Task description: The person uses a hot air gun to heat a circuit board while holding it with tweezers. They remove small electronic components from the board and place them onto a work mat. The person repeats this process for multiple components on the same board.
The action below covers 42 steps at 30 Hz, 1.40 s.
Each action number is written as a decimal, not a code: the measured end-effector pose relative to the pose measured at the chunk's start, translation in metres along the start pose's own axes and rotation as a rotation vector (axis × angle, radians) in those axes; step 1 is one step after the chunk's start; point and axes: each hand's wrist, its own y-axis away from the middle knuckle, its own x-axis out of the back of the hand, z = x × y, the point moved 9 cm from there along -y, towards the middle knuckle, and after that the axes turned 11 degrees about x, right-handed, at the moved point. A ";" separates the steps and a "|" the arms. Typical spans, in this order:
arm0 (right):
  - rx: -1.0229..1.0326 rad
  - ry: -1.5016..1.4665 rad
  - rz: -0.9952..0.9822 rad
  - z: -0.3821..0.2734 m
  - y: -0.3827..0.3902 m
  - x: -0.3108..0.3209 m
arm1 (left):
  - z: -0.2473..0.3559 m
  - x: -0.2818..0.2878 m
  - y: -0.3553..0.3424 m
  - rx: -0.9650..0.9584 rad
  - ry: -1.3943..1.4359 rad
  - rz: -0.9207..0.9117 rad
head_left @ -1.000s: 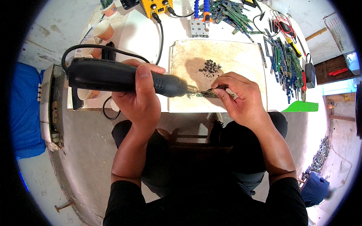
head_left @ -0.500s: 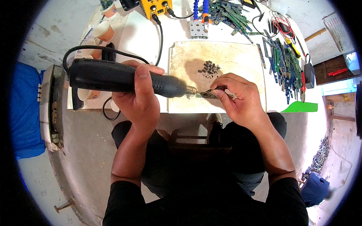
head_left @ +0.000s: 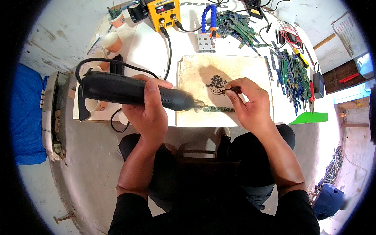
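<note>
A black hot air gun (head_left: 113,90) lies in the grip of my left hand (head_left: 145,113), its metal nozzle pointing right at the end of a narrow green circuit strip (head_left: 219,109). My right hand (head_left: 252,105) pinches dark tweezers (head_left: 232,89), whose tips are raised over the mat above the strip; whether they hold a chip is too small to tell. A small heap of black chips (head_left: 216,81) lies on the beige mat (head_left: 246,66) just behind the tweezer tips.
The yellow station (head_left: 162,15) stands at the back left beside cables. Paper cups (head_left: 111,43) line the left edge. A metal block (head_left: 206,43) with blue hose sits behind the mat. Piles of circuit strips (head_left: 239,29) (head_left: 293,78), pliers (head_left: 311,96) and a black adapter (head_left: 318,85) lie back and right.
The tweezers in my right hand have lifted away from the circuit strip toward the chip heap. The whole view has shifted, so the table appears lower in the picture.
</note>
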 end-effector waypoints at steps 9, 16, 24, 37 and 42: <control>-0.033 -0.153 -0.001 -0.004 0.003 -0.001 | 0.003 0.003 -0.001 0.014 0.046 0.040; 0.004 -0.212 -0.178 -0.016 0.008 -0.012 | 0.001 0.003 -0.002 0.009 0.043 0.005; 0.072 -0.203 -0.184 -0.020 0.008 -0.011 | 0.000 0.001 -0.002 0.027 0.115 0.032; 0.082 -0.199 -0.163 -0.020 0.008 -0.014 | 0.001 0.001 -0.002 -0.027 0.132 -0.011; 0.060 -0.200 -0.165 -0.020 0.009 -0.015 | -0.001 0.000 -0.002 -0.023 0.123 -0.023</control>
